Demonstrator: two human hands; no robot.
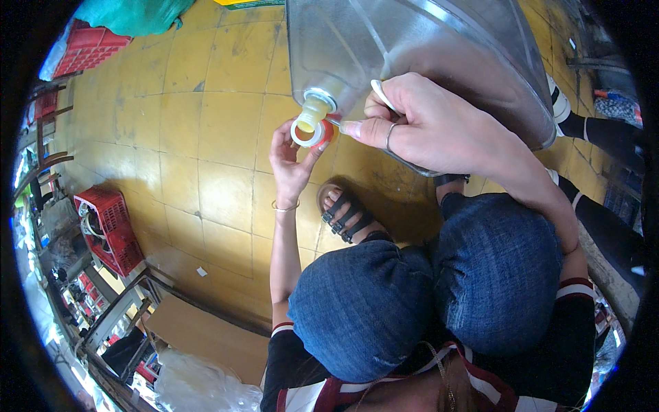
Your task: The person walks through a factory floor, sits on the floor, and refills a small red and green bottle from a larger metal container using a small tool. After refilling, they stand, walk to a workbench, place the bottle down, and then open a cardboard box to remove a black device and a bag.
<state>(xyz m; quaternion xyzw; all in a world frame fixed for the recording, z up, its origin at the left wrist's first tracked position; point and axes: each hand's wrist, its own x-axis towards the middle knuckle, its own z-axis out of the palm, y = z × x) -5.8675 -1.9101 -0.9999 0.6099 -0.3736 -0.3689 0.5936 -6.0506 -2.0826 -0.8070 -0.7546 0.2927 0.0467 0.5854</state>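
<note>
A large silvery metal can (425, 51) stands tilted in front of my knees, its pale yellow translucent spout (314, 112) pointing toward me. My left hand (294, 163) is closed around a small red and white piece with a round white mouth (299, 141), right at the spout's end. I cannot tell whether that piece is a cap or a small container. Against the can, my right hand (432, 127) is closed, with a white curved strip (382, 94) between its fingers. Its thumb reaches close to the red and white piece. Whether the strip belongs to the can is hidden.
Yellow floor tiles (226, 117) lie beneath. A red plastic crate (113, 226) stands at left, another red crate (89, 49) at far left by green cloth (134, 14). Cardboard (202, 336) and clear plastic (199, 384) are at lower left. Another person's dark-clothed leg (604, 141) is at right.
</note>
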